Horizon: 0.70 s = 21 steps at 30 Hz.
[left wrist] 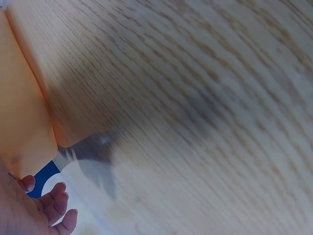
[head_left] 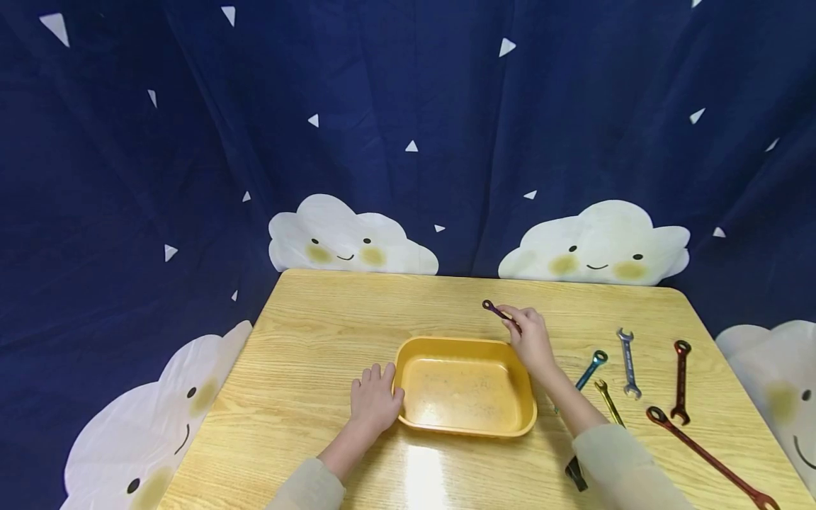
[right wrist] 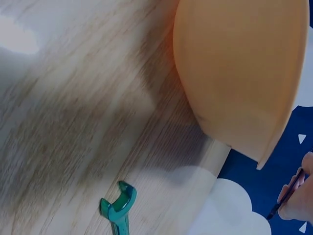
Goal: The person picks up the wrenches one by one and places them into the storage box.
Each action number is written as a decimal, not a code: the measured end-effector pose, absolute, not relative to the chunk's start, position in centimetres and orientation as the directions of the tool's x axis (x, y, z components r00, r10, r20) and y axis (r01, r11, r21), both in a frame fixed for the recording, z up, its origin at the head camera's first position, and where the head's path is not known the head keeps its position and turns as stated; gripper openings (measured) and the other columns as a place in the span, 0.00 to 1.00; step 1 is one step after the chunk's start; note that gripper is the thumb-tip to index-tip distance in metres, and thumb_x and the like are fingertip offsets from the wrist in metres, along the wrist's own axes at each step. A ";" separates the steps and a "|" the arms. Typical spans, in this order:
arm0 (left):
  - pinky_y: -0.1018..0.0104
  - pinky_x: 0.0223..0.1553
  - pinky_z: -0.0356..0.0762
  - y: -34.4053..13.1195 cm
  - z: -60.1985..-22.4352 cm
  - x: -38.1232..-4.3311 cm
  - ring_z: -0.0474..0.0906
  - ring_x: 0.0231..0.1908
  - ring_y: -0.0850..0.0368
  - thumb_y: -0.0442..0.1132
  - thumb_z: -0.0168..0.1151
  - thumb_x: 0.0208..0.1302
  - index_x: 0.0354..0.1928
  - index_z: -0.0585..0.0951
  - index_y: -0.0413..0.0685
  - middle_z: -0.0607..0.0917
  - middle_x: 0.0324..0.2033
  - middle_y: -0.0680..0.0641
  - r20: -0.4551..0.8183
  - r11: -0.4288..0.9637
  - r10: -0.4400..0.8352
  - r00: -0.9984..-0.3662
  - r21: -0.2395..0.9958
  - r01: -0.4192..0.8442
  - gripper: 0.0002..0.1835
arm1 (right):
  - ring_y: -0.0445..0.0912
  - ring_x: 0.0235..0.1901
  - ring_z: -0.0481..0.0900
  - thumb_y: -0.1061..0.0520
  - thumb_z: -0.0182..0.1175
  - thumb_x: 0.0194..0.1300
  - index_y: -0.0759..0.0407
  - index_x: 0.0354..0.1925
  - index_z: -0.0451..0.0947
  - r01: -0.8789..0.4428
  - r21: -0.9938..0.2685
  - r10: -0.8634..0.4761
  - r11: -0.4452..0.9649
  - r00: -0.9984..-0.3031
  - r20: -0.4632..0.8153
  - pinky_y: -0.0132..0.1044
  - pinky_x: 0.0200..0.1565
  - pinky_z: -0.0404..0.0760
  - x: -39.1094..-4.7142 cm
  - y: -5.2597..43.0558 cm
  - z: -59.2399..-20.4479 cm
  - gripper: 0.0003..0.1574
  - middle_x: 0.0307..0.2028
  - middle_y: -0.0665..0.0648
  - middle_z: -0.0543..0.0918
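Observation:
A yellow plastic basin (head_left: 465, 430) with nothing inside stands on the wooden table. At its left rim, my left hand (head_left: 376, 400) grips the edge, thumb over the rim and fingers outside. In the left wrist view, that hand's other fingers (left wrist: 58, 205) are loosely bent beside the basin wall (left wrist: 24, 98). My right hand (head_left: 530, 340) pinches a small dark purple wrench (head_left: 494, 308) just beyond the basin's far right corner. Its ring end points to the far left, while the fingers hide part of its other end. The right wrist view shows this wrench (right wrist: 291, 191) edge-on.
On the right lie a teal wrench (head_left: 593, 367), a silver open-end wrench (head_left: 629, 361), a gold wrench (head_left: 610, 401), a red wrench (head_left: 681, 379) and a long red wrench (head_left: 707, 457). A black-ended tool (head_left: 576, 474) lies partly under the right forearm. A dark blue curtain (head_left: 408, 106) hangs behind.

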<state>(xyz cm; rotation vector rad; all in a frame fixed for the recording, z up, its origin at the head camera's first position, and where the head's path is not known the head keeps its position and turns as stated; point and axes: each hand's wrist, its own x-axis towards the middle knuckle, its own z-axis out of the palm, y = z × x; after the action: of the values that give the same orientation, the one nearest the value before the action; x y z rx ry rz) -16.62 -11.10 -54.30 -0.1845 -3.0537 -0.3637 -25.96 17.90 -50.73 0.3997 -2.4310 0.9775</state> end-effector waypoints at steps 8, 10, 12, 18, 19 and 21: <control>0.55 0.33 0.64 -11.1 -54.4 -16.7 0.66 0.35 0.49 0.48 0.48 0.58 0.47 0.68 0.50 0.72 0.36 0.45 0.070 0.966 0.113 -0.991 0.226 0.126 0.17 | 0.56 0.31 0.71 0.70 0.61 0.53 0.61 0.42 0.80 -0.476 -0.562 -0.114 0.676 -0.821 0.559 0.46 0.35 0.67 -25.3 16.8 -50.9 0.16 0.27 0.62 0.75; 0.55 0.34 0.64 -11.1 -54.4 -16.7 0.66 0.35 0.49 0.48 0.48 0.58 0.48 0.68 0.50 0.71 0.36 0.45 0.069 0.965 0.113 -0.991 0.229 0.126 0.17 | 0.55 0.30 0.71 0.70 0.61 0.52 0.61 0.42 0.80 -0.479 -0.567 -0.118 0.670 -0.823 0.556 0.46 0.34 0.67 -25.1 16.5 -51.0 0.17 0.26 0.62 0.75; 0.54 0.34 0.64 -11.1 -54.4 -16.7 0.66 0.36 0.49 0.48 0.48 0.58 0.47 0.68 0.50 0.71 0.36 0.45 0.067 0.965 0.113 -0.991 0.230 0.126 0.17 | 0.54 0.30 0.71 0.70 0.61 0.53 0.61 0.42 0.80 -0.479 -0.573 -0.123 0.665 -0.827 0.548 0.44 0.33 0.67 -24.9 16.3 -51.1 0.16 0.26 0.61 0.74; 0.54 0.34 0.64 -11.1 -54.4 -16.7 0.67 0.36 0.48 0.49 0.49 0.58 0.46 0.68 0.50 0.72 0.37 0.45 0.061 0.966 0.108 -0.992 0.231 0.119 0.17 | 0.51 0.29 0.70 0.71 0.61 0.53 0.60 0.43 0.80 -0.483 -0.577 -0.141 0.659 -0.832 0.536 0.42 0.33 0.65 -24.4 15.5 -51.5 0.17 0.26 0.59 0.73; 0.54 0.34 0.64 -11.1 -54.4 -16.7 0.67 0.36 0.48 0.49 0.49 0.58 0.47 0.68 0.50 0.72 0.37 0.45 0.059 0.966 0.107 -0.992 0.231 0.118 0.17 | 0.51 0.28 0.70 0.71 0.61 0.52 0.60 0.43 0.80 -0.490 -0.573 -0.145 0.658 -0.828 0.541 0.42 0.33 0.66 -24.3 15.4 -51.6 0.18 0.26 0.59 0.73; 0.54 0.34 0.64 -11.1 -54.4 -16.7 0.67 0.36 0.49 0.49 0.48 0.58 0.47 0.68 0.50 0.72 0.37 0.45 0.056 0.966 0.107 -0.993 0.229 0.117 0.17 | 0.51 0.28 0.70 0.71 0.62 0.52 0.61 0.43 0.81 -0.503 -0.567 -0.155 0.652 -0.821 0.550 0.42 0.32 0.66 -24.1 15.1 -51.7 0.18 0.26 0.59 0.73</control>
<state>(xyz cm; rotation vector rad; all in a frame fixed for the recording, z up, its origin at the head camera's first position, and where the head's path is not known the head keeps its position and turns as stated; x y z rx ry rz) -16.72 -11.09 -54.38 -0.1746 -3.0718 -0.3625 -24.15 15.14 -51.74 0.5148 -2.4120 1.0229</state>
